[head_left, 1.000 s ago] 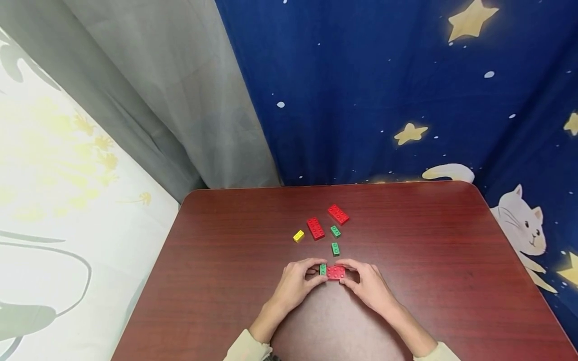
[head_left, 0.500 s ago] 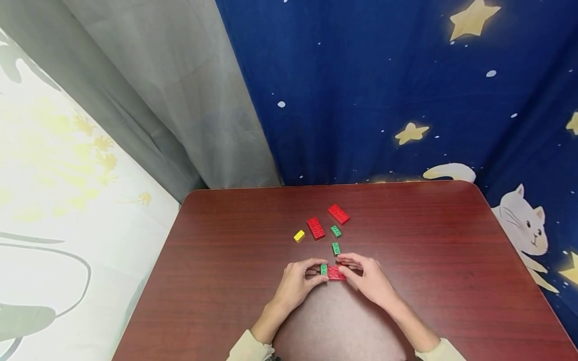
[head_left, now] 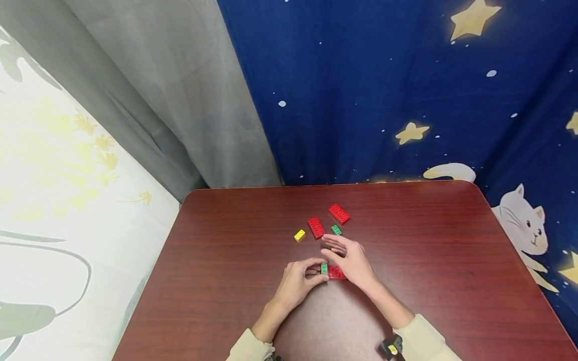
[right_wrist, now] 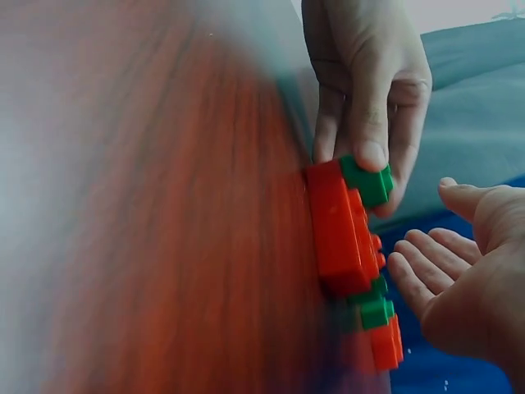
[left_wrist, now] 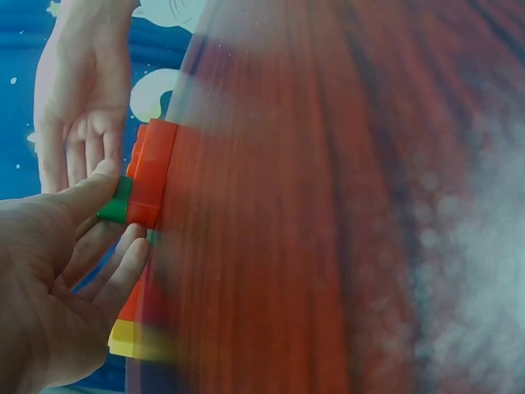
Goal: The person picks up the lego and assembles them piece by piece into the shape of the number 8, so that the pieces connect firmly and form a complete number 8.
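Lower centre of the head frame: left hand (head_left: 295, 282) pinches a small green brick (head_left: 324, 269) between thumb and fingers, narrow grip. That brick sits on the left end of a red brick (head_left: 335, 272), which rests on the table (head_left: 226, 260). Right hand (head_left: 354, 260) is over the red brick's right end, partly hiding it; thumb and fingers wide apart, empty. Mid-frame, beyond the hands: yellow brick (head_left: 299, 235), two other red bricks (head_left: 316, 227), second green brick (head_left: 336, 230). Upper right: blue star curtain (head_left: 352, 100). Upper left: grey curtain (head_left: 180, 75).
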Available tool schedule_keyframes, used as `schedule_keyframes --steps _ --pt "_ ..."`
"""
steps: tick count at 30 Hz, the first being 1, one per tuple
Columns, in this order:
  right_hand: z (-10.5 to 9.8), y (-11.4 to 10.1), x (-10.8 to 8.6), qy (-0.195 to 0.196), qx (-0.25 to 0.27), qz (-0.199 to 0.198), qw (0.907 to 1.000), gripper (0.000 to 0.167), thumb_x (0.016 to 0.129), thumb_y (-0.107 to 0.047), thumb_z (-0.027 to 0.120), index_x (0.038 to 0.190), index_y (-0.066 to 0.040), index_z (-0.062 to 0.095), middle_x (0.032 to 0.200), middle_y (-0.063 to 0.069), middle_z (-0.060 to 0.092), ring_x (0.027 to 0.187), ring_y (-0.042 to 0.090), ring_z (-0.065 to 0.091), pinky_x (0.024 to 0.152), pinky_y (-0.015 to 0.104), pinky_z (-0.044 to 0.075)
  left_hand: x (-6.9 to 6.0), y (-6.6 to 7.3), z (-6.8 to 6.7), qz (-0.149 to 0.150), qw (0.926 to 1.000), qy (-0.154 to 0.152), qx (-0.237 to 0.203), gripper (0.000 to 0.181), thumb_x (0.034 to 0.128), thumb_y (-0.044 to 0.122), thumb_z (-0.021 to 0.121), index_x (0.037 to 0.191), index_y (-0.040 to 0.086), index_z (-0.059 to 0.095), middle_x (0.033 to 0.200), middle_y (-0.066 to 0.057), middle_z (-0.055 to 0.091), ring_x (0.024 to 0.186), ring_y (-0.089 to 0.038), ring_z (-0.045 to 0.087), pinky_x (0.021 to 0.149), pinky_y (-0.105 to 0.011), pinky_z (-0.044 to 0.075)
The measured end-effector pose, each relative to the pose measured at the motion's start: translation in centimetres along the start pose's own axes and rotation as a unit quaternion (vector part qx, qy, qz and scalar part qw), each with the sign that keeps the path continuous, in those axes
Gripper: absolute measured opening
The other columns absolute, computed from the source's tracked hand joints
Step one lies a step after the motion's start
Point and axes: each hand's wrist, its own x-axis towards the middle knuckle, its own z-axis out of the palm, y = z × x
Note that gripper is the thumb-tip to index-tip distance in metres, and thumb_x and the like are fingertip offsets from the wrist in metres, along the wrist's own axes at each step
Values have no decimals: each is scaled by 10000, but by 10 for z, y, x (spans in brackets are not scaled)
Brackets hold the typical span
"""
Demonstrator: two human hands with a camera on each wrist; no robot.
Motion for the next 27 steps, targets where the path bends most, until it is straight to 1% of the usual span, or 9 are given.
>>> schedule_keyframes --steps 4,9,12,16,21,27 --pt "11 1 15 -122 180 37 9998 447 952 -81 811 1354 59 677 1294 203 725 1217 353 699 1019 452 563 0 0 -1 -6 10000 -11 56 354 873 195 889 1196 95 788 1073 -49 798 946 -137 777 810 -205 605" --pt "25 1 32 -260 515 152 9982 443 946 6 787 1345 134 642 1310 283 691 1238 413 674 1024 443 557 1 1 -1 -23 9999 -16 125 350 871 205 895 1185 95 786 1046 -48 799 937 -139 776 806 -202 603" --pt "32 1 40 -296 570 227 9977 447 939 32 784 1340 156 630 1316 302 679 1245 435 663 1022 455 557 1 2 -1 -12 9999 10 162 348 869 200 899 1175 78 786 1040 -61 799 932 -143 776 800 -198 603" --pt "39 1 47 -245 415 242 9985 452 925 22 804 1327 151 644 1305 293 688 1230 426 674 1017 472 560 1 4 -2 -13 9998 21 173 349 868 196 899 1167 59 783 1038 -76 799 925 -143 777 794 -200 604" --pt "45 -1 52 -163 170 252 9994 446 905 26 823 1305 143 665 1285 287 700 1208 420 688 1004 485 570 0 3 -2 -22 9998 16 174 345 866 200 900 1160 62 786 1021 -77 800 915 -150 780 790 -199 604" --pt "50 5 58 -124 -76 321 9994 452 885 45 834 1295 143 670 1263 286 710 1175 413 707 990 476 578 0 3 -3 -16 9998 20 218 318 871 215 895 1140 80 791 1005 -71 801 906 -145 780 778 -184 597"
